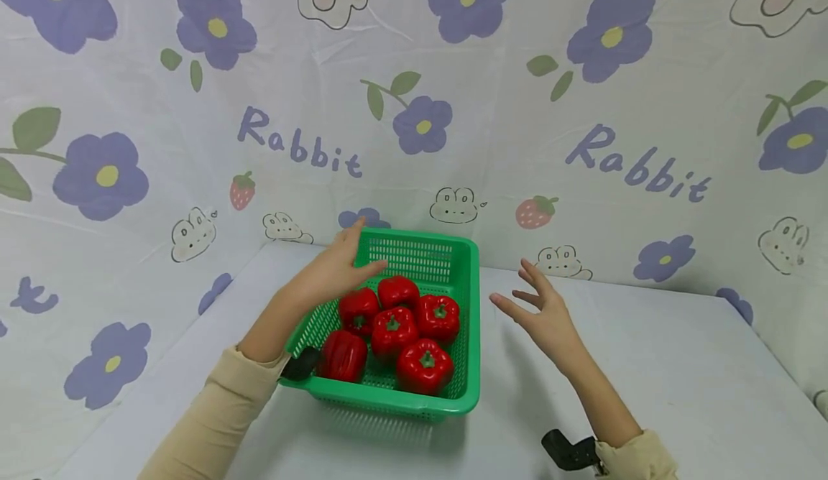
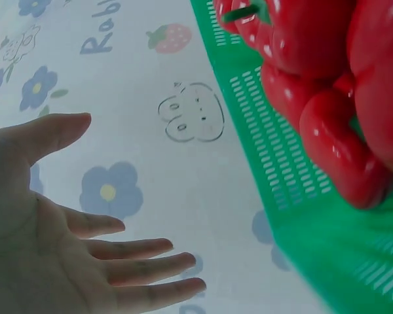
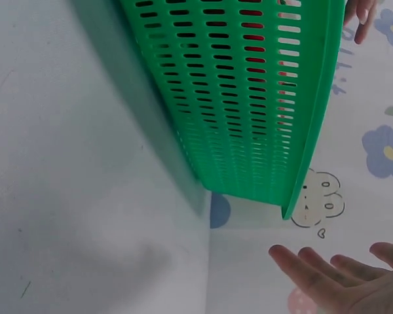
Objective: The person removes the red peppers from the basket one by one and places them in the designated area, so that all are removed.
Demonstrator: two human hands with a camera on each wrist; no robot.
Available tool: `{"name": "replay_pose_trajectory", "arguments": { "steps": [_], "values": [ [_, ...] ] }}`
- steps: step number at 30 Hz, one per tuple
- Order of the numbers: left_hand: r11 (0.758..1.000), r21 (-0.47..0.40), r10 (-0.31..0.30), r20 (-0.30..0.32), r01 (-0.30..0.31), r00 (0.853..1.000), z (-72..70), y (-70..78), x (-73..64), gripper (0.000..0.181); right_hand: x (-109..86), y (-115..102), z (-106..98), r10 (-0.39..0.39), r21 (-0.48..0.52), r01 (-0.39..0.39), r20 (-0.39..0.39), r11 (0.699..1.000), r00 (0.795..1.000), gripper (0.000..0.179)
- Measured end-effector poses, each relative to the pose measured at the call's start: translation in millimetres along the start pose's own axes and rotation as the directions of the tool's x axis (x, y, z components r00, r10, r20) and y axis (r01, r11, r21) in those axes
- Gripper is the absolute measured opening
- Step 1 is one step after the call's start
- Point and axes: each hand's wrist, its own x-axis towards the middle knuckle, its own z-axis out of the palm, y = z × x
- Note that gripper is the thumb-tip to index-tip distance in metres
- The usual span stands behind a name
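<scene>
Several glossy red bell peppers lie in a green plastic basket with slotted walls. My left hand hovers over the basket's far left part, fingers spread and holding nothing. In the left wrist view, that left hand has its palm and straight fingers showing, apart from the basket. To the right of the basket my right hand hangs in the air, fingers extended and parted, touching nothing. The right wrist view has the right hand beyond the far corner of the basket.
The basket stands on a white table. Behind it hangs a white cloth printed with purple flowers, rabbits and strawberries. A black wrist camera sits on the right forearm, another camera on the left.
</scene>
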Motion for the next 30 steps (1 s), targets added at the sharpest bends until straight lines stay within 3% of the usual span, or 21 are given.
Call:
{"name": "replay_pose_trajectory", "arguments": {
  "steps": [9,18,30],
  "values": [
    [1.000,-0.020,0.014,0.002,-0.014,1.000,-19.3,-12.2,-16.6,0.088,0.1,-0.3,5.8,-0.010,0.033,0.010,0.007,0.999,1.000,0.087],
    [0.998,-0.020,-0.061,0.019,0.061,0.998,-30.9,-29.5,-26.0,0.091,0.7,-3.6,9.0,-0.013,0.047,0.012,0.003,0.999,1.000,0.086],
    [0.984,-0.022,-0.173,0.051,0.175,0.984,-32.1,-60.6,-33.4,0.089,0.8,-8.6,13.9,-0.031,0.090,0.030,0.017,0.995,0.999,0.082]
  ]
}}
